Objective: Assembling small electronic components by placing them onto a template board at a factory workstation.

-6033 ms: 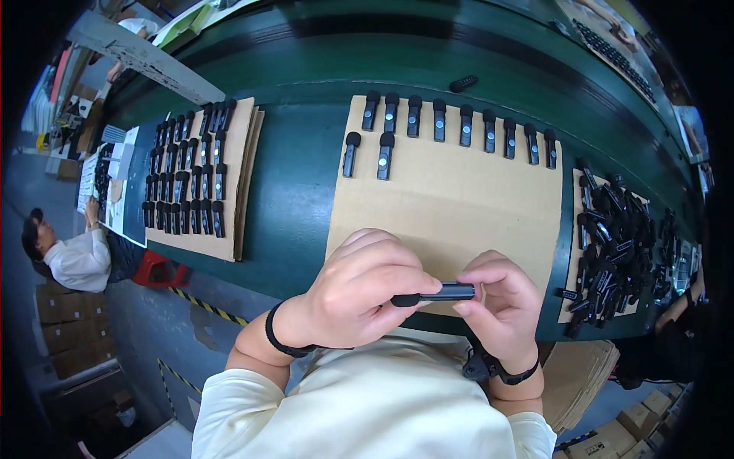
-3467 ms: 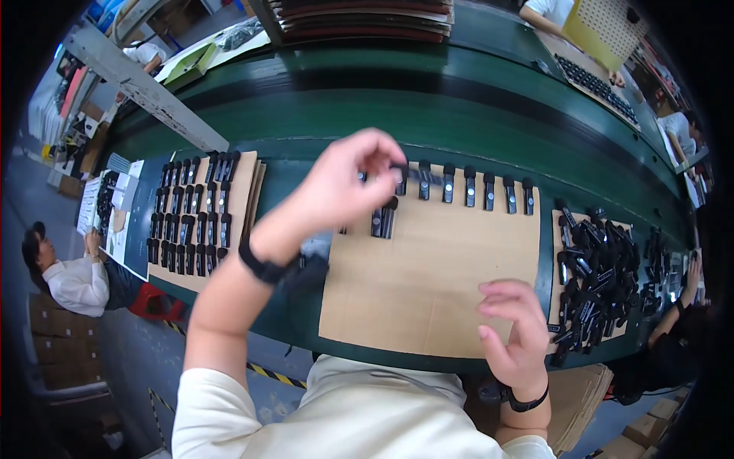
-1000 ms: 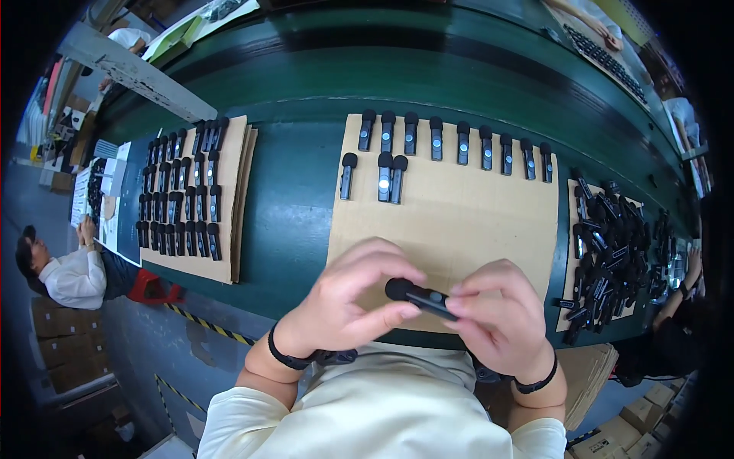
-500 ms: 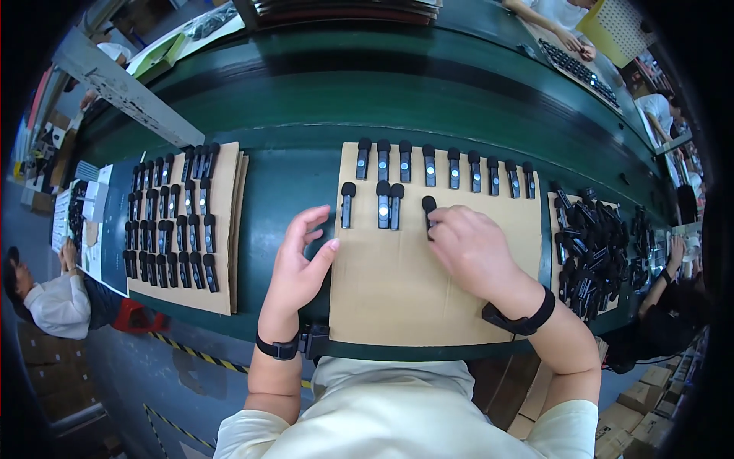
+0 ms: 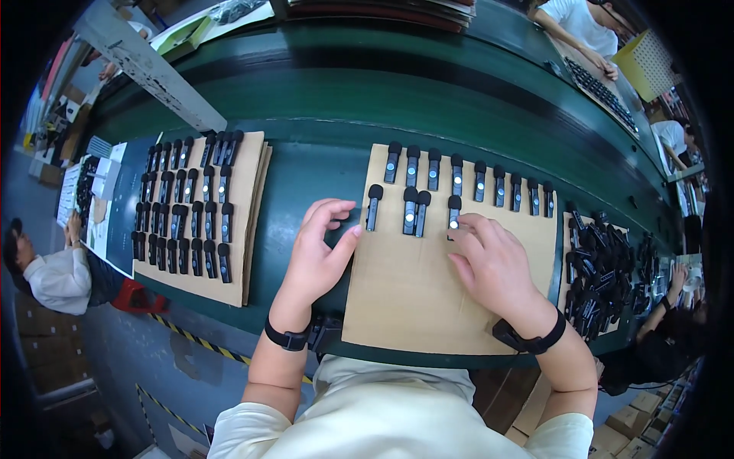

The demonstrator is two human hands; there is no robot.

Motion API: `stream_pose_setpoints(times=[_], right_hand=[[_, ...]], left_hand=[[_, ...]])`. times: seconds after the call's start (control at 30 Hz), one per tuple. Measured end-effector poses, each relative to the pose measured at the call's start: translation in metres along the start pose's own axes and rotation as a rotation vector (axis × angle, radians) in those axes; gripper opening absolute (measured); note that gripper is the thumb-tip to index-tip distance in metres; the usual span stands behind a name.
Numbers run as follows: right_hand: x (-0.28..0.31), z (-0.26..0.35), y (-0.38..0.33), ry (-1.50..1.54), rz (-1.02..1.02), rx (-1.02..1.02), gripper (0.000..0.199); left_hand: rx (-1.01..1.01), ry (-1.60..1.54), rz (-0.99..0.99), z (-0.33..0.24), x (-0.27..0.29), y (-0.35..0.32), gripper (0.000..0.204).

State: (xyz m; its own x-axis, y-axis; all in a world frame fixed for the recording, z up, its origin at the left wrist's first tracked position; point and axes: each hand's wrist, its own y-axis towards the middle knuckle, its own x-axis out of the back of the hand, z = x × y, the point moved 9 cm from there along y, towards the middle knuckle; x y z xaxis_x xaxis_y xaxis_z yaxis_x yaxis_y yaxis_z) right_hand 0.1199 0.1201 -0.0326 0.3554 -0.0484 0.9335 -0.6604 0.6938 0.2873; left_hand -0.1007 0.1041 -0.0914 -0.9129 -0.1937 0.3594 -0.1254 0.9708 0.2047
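Note:
Small black wireless microphones with foam tops lie in rows on a cardboard sheet in front of me. My right hand is over the sheet, its fingertips at the lower end of one microphone in the second row. The thumb stands apart from the fingers, and a light glows on that microphone. To its left lie a close pair of microphones and a single microphone. At the sheet's left edge my left hand is open and holds nothing, fingers curved and thumb apart.
Left, a stack of cardboard carries several rows of microphones. A jumbled pile of microphones covers cardboard on the right. A metal post rises from the green bench. Other people work at the left, right and far right.
My right hand's pinch on the second-row microphone has loosened, and the thumb has come away. A light now shows on that microphone. The view has shifted a little; my left hand stays open.

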Motion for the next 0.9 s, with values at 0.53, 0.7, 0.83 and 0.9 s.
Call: stream_pose_setpoints(times=[0.53,0.7,0.83,0.9], right_hand=[[0.045,-0.079,-0.125,0.229,-0.188,-0.308,0.015],[0.058,-0.128,-0.217,0.011,-0.281,-0.61,0.014],[0.078,-0.153,-0.271,-0.211,-0.244,-0.752,0.016],[0.085,-0.169,-0.307,-0.264,-0.275,-0.879,0.018]], left_hand=[[0.105,-0.014,-0.059,-0.013,0.019,-0.047,0.013],[0.077,-0.036,0.079,-0.024,-0.025,-0.04,0.011],[0.031,-0.066,0.119,-0.042,-0.052,-0.029,0.012],[-0.007,-0.067,0.146,-0.054,-0.062,-0.027,0.012]])
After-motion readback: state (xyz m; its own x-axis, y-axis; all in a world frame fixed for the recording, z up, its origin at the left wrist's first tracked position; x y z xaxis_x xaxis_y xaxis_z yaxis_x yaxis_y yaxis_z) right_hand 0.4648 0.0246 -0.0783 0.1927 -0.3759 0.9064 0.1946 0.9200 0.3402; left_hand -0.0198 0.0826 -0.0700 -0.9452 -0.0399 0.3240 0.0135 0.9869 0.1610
